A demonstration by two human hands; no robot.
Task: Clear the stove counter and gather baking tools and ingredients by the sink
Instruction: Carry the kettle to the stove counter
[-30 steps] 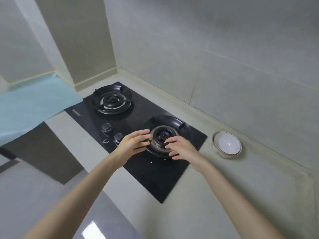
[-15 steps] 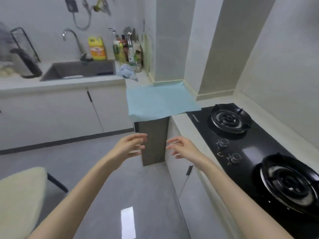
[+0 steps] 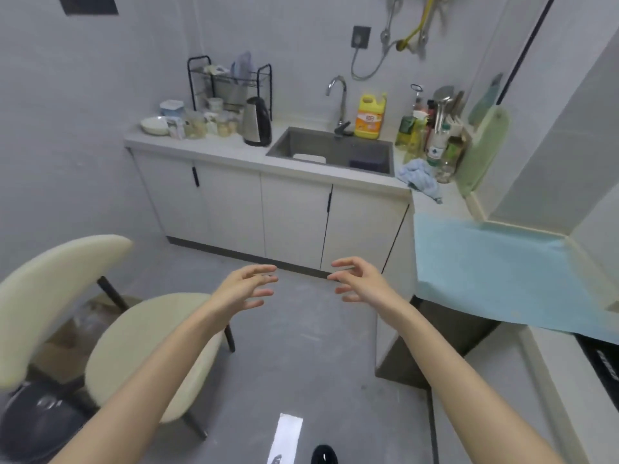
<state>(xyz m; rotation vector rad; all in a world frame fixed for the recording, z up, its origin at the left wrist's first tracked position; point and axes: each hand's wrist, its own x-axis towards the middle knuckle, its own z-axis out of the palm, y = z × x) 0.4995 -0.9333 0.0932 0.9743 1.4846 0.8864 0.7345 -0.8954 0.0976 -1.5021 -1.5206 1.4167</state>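
My left hand point(image 3: 246, 286) and my right hand point(image 3: 360, 283) are held out side by side over the grey floor, fingers loosely spread, holding nothing. Ahead is the sink point(image 3: 335, 150) set in a pale counter point(image 3: 207, 147). Left of the sink stand a white bowl point(image 3: 154, 125), several jars point(image 3: 207, 123) and a kettle point(image 3: 257, 122). A yellow detergent jug point(image 3: 370, 117) sits behind the sink by the tap point(image 3: 338, 102). Only a corner of the black stove point(image 3: 603, 363) shows at the right edge.
A cream chair point(image 3: 134, 346) stands at my left over a dark round object point(image 3: 37, 423). A light blue sheet point(image 3: 502, 272) covers the counter at the right. Bottles point(image 3: 432, 132), a blue cloth point(image 3: 420, 177) and a green board point(image 3: 482, 149) crowd the corner. A dish rack point(image 3: 231, 82) stands behind the kettle.
My view has swung left from the stove burner to the sink counter. Both hands left the burner and now hang empty in the air over the floor.
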